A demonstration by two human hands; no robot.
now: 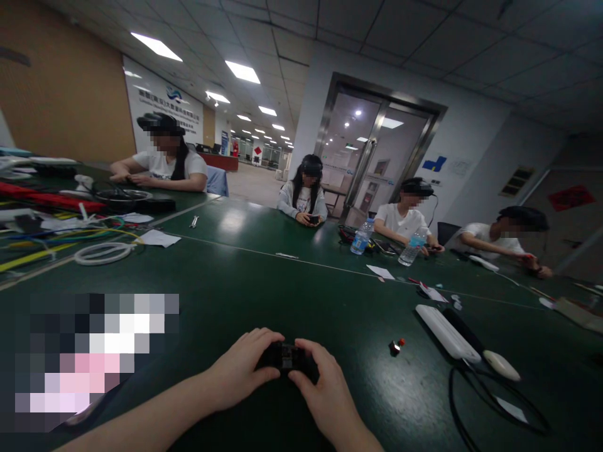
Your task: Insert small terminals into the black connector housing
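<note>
Dark-green glossy tabletop (221, 292), near centre: left hand (247, 364) and right hand (330, 384), each grip closed round one end of a small black gamepad-like device (287, 358), apparently mid-handling; next move likely needs steady hold, thumbs free.

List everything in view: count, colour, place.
Handheld device: 1, black, between both hands
Table: 1, dark green, spanning foreground
Bottles: 2, clear, blue labels, right of centre
Long block: 1, white, table right
Oval object: 1, cream, beside that block
Paper scraps: several, white, on table
Coiled tube: 1, white, table left
Clutter: uncounted, mixed colours, far left
Co-workers: 4, white or grey tops, around table
Glass doorway: 1, silver frame, back wall
Left hand: 1, bare, device's left end
Right hand: 1, bare, device's right end
</note>
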